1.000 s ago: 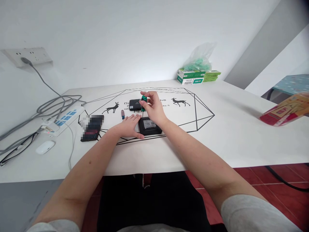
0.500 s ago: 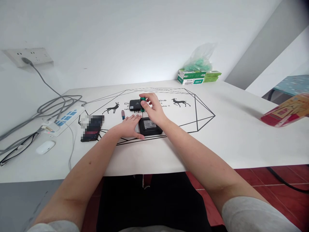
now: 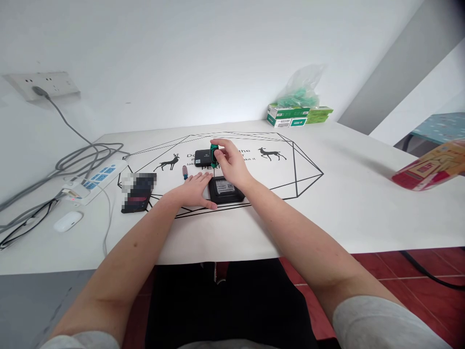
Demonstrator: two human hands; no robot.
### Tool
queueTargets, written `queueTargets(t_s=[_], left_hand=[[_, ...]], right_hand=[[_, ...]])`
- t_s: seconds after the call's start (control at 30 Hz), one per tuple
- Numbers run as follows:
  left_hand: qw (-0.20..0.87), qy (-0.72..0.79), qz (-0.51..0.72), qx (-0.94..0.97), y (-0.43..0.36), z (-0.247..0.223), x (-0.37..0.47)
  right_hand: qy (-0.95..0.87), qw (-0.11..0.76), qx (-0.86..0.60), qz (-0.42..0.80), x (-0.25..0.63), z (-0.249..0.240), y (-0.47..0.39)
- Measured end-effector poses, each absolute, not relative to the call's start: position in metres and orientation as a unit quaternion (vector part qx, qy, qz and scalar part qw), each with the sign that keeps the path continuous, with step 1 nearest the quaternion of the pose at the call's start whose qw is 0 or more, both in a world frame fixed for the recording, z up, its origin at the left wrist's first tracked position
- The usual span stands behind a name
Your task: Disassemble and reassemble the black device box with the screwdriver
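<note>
The white table (image 3: 345,213) gives the work a broad, flat base, and on it the left hand (image 3: 196,189) lies palm down with fingers spread, grasping nothing but bracketing the nine o'clock side of the black case (image 3: 227,197), thumb at its seven o'clock corner and fingertips near its eleven o'clock corner. The right hand (image 3: 233,162), at twelve o'clock above the case, is curled closed around the handle of the green screwdriver (image 3: 214,156), with a finger over its top. The case lies flat, directly ahead of the person, while a black box (image 3: 202,159) sits at eleven o'clock from it. The green screwdriver stands nearly upright over the case's eleven o'clock corner, which seems the right posture: any lean would likely let the tip slip. Steady downward pressure from that top finger, with thumb and fingers turning, should serve best, while the left hand keeps the case from twisting. Whether the tip is seated is too small to tell. A smaller screwdriver (image 3: 185,172) lies apart at ten o'clock.
</note>
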State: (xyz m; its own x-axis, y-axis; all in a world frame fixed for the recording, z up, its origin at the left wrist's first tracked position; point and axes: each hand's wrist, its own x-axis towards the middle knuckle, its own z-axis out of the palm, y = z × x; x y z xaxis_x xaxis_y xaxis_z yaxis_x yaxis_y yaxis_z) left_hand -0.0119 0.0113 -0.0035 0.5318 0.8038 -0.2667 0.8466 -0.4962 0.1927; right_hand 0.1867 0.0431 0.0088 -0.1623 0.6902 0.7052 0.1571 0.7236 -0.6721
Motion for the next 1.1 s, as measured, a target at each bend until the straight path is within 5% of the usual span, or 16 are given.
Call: queueTargets(t_s=[0.43,0.63,0.73,0.9,1.1], left_hand=[[0.151,0.475,-0.054,0.865,0.013,-0.005,-0.014],[0.161,0.483,-0.072,0.858,0.01,-0.002,-0.013],[0.167,0.485,-0.081,0.855,0.008,0.001,-0.012],[0.173,0.485,-0.075,0.854,0.006,0.003,-0.012],[0.18,0.48,-0.065,0.856,0.006,0.003,-0.014]], right_hand=[[-0.723,0.569,-0.321,0.226,0.185,0.008,0.042],[-0.634,0.594,-0.46,0.185,0.22,0.025,0.05],[-0.603,0.498,-0.604,0.155,0.253,0.027,0.055],[-0.655,0.163,-0.718,0.17,0.281,0.015,0.058],[-0.669,0.073,-0.726,0.14,0.274,0.012,0.05]])
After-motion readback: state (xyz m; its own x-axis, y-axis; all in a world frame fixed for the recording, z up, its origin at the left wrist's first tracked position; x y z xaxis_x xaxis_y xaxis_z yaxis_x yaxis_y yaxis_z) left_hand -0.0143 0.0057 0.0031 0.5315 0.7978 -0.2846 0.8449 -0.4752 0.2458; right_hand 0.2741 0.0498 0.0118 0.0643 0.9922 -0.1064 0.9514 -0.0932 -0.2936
